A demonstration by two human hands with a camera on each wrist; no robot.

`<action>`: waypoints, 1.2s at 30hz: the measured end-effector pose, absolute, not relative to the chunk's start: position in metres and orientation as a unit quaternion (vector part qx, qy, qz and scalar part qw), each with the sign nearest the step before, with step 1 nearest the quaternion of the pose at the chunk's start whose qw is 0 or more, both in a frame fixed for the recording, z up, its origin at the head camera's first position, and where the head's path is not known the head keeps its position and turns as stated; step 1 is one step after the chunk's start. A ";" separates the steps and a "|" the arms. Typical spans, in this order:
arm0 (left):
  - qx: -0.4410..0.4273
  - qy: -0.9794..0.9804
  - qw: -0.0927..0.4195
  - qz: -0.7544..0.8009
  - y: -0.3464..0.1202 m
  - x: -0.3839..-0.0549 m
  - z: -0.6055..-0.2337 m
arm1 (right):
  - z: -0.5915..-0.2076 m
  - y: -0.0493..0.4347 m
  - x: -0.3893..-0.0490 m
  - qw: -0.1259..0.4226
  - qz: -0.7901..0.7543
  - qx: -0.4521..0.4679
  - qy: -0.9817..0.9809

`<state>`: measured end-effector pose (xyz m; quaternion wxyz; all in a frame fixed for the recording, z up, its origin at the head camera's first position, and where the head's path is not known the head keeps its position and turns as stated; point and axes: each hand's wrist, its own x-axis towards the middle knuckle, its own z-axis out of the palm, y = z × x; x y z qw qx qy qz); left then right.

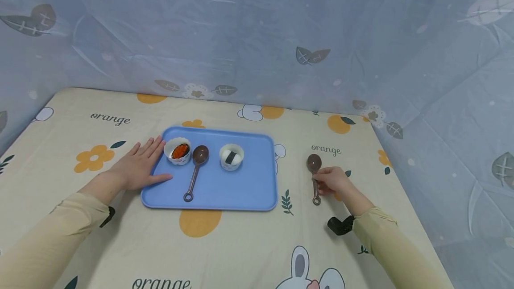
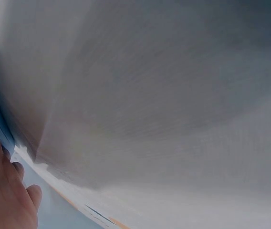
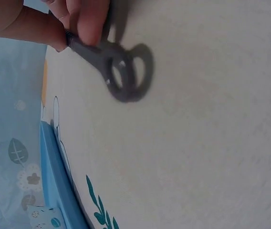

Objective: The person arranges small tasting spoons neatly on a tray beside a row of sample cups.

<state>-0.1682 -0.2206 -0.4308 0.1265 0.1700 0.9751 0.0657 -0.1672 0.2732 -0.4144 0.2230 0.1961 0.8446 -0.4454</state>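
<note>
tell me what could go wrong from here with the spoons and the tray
The right grip pinches the held spoon by its slim handle, so the spoon might twist or slip.

The left grip lies at the edge of the tray, fingers close beside the left cup; a small shift could nudge that cup.

The other spoon lies loose on the tray, so it might slide if the tray is tilted.

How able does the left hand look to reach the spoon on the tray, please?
Probably yes: the left hand has its thumb over the tray, with only bare surface between thumb and spoon.
</note>
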 end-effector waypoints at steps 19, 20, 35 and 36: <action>0.173 0.975 0.123 0.063 -0.218 -0.169 -0.429 | -0.402 0.266 -0.162 0.217 -0.458 0.190 0.841; 0.173 0.975 0.123 0.064 -0.218 -0.169 -0.429 | -0.401 0.266 -0.162 0.217 -0.458 0.187 0.841; 0.171 0.975 0.125 0.066 -0.218 -0.168 -0.428 | -0.393 0.261 -0.162 0.222 -0.468 0.162 0.840; 0.172 0.975 0.125 0.066 -0.218 -0.168 -0.428 | -0.392 0.260 -0.162 0.221 -0.468 0.163 0.840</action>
